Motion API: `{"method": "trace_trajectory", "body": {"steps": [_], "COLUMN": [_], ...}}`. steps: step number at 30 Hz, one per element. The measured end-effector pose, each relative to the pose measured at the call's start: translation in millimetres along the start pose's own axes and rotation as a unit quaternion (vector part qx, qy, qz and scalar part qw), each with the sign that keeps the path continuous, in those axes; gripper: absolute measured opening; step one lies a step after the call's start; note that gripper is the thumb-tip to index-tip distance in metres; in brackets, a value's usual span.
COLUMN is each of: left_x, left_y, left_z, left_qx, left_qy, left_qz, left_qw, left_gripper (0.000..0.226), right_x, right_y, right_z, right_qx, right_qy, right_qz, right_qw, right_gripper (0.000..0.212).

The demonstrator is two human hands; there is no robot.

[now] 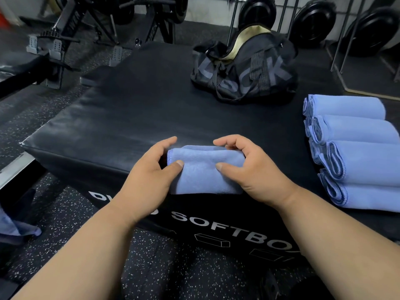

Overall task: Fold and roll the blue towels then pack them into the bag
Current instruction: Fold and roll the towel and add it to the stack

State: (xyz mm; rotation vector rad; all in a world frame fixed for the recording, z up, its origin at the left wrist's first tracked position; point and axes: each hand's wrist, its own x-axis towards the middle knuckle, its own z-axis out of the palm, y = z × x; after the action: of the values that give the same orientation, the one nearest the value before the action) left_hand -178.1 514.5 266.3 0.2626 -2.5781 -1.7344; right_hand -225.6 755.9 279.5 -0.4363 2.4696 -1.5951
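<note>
— My left hand (149,169) and right hand (244,167) grip the ends of a blue towel (204,169), rolling it at the near edge of the black padded box (129,105).

— What's next?

— Likely finishing the roll. The bag (242,68), limp dark fabric, gapes beyond; four soft rolled towels (357,148) wait right, unpacked.
</note>
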Motion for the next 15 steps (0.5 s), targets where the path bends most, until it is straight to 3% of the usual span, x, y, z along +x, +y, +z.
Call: {"method": "trace_trajectory", "body": {"steps": [3, 6, 9, 15], "left_x": [-4, -5, -7, -13], "left_y": [10, 16, 22, 31], "left_z": [7, 15, 25, 49], "left_qx": [-0.102, -0.247, -0.245, -0.214], "left_qy": [-0.017, -0.091, -0.16, -0.136], "left_qz": [-0.031, -0.097, -0.105, -0.071], "left_qw": [0.994, 0.96, 0.95, 0.965], "left_gripper": [0.065, 0.083, 0.079, 0.073], "right_x": [-9, -18, -27, -48], "right_y": [-5, -8, -6, 1], "right_z": [-17, -33, -45, -69], "right_qx": [0.076, 0.12, 0.082, 0.045], "right_qy": [0.005, -0.005, -0.007, -0.006], "right_qz": [-0.007, -0.009, -0.01, -0.005], "right_qw": [0.997, 0.993, 0.997, 0.999], "right_gripper": [0.047, 0.049, 0.051, 0.053]}}
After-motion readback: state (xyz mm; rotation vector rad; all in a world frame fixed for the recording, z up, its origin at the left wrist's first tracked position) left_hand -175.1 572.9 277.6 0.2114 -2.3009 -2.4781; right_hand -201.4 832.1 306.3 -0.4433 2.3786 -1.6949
